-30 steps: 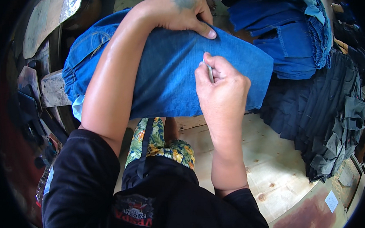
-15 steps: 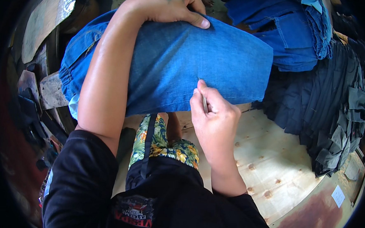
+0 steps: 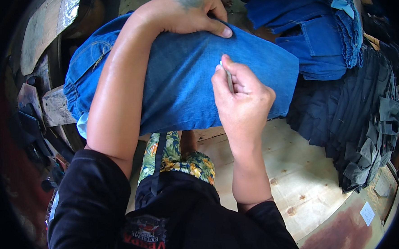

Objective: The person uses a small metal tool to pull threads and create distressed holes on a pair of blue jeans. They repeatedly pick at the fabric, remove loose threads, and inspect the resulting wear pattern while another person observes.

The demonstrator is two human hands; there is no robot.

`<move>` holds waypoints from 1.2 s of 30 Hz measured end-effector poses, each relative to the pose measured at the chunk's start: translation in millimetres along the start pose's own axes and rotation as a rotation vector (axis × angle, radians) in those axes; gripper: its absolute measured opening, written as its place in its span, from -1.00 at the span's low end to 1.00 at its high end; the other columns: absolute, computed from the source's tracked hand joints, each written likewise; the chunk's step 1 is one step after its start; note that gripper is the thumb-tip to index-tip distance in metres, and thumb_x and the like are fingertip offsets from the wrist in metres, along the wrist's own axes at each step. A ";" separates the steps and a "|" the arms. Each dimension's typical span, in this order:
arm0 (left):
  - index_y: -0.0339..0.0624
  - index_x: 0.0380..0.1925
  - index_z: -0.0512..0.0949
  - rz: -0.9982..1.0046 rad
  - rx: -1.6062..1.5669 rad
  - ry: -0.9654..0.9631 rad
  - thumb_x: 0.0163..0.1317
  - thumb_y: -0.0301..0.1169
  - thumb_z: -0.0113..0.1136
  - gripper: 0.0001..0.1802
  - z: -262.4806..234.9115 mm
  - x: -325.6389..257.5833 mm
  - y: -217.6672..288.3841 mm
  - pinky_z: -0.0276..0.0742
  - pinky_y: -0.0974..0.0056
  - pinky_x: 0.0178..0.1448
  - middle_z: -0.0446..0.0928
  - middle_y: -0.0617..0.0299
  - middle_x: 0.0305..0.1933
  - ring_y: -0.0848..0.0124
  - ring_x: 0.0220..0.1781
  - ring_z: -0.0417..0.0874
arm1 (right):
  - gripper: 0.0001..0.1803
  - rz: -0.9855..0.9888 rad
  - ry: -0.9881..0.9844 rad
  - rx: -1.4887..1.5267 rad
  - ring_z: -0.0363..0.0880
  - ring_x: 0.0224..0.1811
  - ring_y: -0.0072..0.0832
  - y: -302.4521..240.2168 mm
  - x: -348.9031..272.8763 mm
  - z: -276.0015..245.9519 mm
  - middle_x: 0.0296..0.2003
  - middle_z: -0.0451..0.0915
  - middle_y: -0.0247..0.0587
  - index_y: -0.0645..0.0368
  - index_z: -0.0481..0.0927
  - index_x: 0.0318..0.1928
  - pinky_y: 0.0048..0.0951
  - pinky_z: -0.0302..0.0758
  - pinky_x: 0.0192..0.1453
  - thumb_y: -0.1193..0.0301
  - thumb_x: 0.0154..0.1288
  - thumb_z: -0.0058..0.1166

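Left hand (image 3: 197, 15): blue garment (image 3: 184, 78) is being gripped by its edge, top centre!
Right hand (image 3: 244, 88): slim tool (image 3: 229, 79) is being clasped, mid-frame!

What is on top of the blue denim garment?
The left hand rests at the far edge of the blue denim garment, with the left forearm across it; the right hand, gripping a thin pale tool, is above it. Fabric directly beneath them cannot be seen.

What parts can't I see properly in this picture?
All in the head view:
The pale tool, whole shape: covered by the right hand.
Some of the blue cloth: behind the left forearm.
Most fingertips of the left hand: hidden beyond the cloth.
The blue denim pile, far end: cut off by the top edge.
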State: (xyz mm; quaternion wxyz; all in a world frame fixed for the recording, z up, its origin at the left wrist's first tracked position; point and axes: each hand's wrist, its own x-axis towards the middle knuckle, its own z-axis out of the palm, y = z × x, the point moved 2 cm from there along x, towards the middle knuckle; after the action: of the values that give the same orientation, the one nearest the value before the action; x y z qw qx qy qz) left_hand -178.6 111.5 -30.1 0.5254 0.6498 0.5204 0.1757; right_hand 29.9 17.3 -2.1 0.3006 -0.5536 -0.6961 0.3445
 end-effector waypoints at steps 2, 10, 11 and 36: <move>-0.34 -0.06 0.85 -0.033 -0.010 0.007 0.39 -0.19 0.58 -0.61 0.0 0.1 2.0 0.70 0.13 -0.06 0.87 -0.07 -0.24 0.29 -0.25 0.84 | -0.89 0.024 -0.010 -0.031 0.68 -0.64 -0.27 -3.2 5.8 -1.4 -0.57 0.65 0.07 0.36 0.86 -0.10 -0.34 0.50 -0.50 0.63 0.41 0.40; -0.34 -0.06 0.85 -0.024 0.015 0.016 0.37 -0.21 0.58 -0.62 -0.2 -0.6 3.4 0.71 0.12 -0.05 0.87 -0.07 -0.22 0.25 -0.25 0.85 | -0.82 0.058 -0.148 -0.077 0.26 -0.53 -0.86 -10.8 16.3 -9.0 -0.63 0.42 -0.49 0.49 0.84 0.00 -0.55 0.22 -0.49 0.61 0.50 0.37; -0.34 -0.06 0.85 -0.026 0.016 0.018 0.37 -0.21 0.58 -0.63 -0.4 -0.7 3.2 0.71 0.12 -0.05 0.87 -0.07 -0.22 0.25 -0.25 0.85 | -0.82 0.071 -0.145 -0.081 0.27 -0.53 -0.86 -11.3 12.8 -9.8 -0.63 0.41 -0.49 0.49 0.84 0.00 -0.55 0.22 -0.49 0.62 0.49 0.37; -0.34 -0.04 0.86 -0.031 0.022 0.029 0.40 -0.24 0.60 -0.64 0.8 -2.5 0.6 0.67 0.18 -0.06 0.87 0.05 -0.27 0.42 -0.26 0.78 | -0.88 -0.008 -0.012 -0.026 0.37 -0.52 -0.91 -2.2 -41.6 -22.8 -0.59 0.57 -0.50 0.45 0.86 -0.05 -0.65 0.30 -0.46 0.69 0.45 0.42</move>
State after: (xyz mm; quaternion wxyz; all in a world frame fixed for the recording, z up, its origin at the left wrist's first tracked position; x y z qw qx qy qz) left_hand -178.7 109.0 -29.1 0.5132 0.6449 0.5399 0.1711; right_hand 55.5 -20.4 11.3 0.2905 -0.5528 -0.7044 0.3374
